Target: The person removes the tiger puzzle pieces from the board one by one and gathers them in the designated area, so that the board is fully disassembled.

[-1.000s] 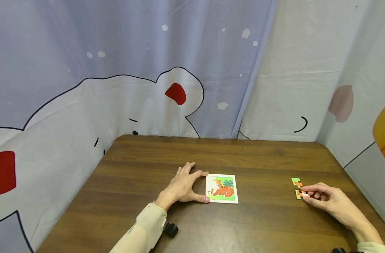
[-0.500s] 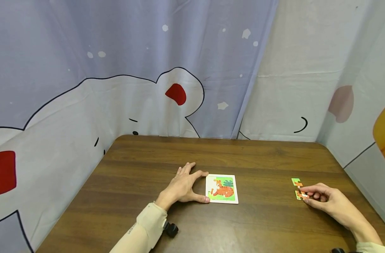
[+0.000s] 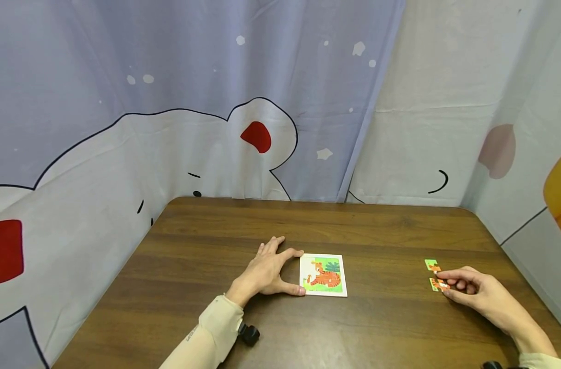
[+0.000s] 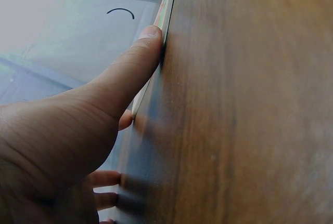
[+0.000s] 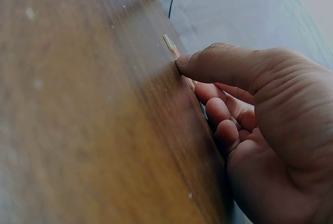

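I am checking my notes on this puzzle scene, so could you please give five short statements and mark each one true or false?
1. The left hand touches the board. True.
2. The right hand is at the nearer loose piece. True.
3. The board's picture is complete. False: its upper left part is unfilled.
4. The farther loose piece lies on the table. True.
5. Both loose pieces are left of the board. False: they are right of it.

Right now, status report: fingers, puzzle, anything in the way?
Left fingers touching tiger puzzle board, left side partly unfilled. Right fingers pinching nearer loose piece; other piece just beyond. No obstacle visible between board and pieces.
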Motion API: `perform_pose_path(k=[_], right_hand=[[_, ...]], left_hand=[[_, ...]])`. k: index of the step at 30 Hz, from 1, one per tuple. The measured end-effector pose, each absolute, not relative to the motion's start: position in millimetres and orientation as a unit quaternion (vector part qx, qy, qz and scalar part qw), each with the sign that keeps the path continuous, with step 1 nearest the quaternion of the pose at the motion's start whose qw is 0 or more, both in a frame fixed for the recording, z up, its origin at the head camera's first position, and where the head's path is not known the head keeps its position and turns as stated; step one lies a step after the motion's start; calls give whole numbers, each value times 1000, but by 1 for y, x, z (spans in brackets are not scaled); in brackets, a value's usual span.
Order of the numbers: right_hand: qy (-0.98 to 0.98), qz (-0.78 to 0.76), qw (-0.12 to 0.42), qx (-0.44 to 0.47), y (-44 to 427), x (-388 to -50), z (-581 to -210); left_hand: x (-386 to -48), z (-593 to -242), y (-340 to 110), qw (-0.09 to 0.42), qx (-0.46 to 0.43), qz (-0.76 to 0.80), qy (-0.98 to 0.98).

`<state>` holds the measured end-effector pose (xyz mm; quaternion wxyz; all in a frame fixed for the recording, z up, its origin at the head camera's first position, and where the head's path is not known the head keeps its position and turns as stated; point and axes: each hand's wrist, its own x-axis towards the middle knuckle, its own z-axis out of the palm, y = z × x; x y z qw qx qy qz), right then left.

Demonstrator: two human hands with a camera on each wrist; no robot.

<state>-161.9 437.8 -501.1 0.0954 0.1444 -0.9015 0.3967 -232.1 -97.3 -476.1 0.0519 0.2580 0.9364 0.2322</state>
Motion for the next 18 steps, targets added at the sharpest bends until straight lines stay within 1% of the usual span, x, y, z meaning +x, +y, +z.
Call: perform_pose_path(k=[4,12,18], right_hand=[[-902,399,89,137,437,-161,-499],[-895,430,56,102,436,-157,-492],[-881,462,42,93,442,-156,-495]], left_hand=[[-233,-476,-97,50,259,232,936],[-232,-476,-97,51,256,234,937],[-232,-476,-97,51,257,232,937]])
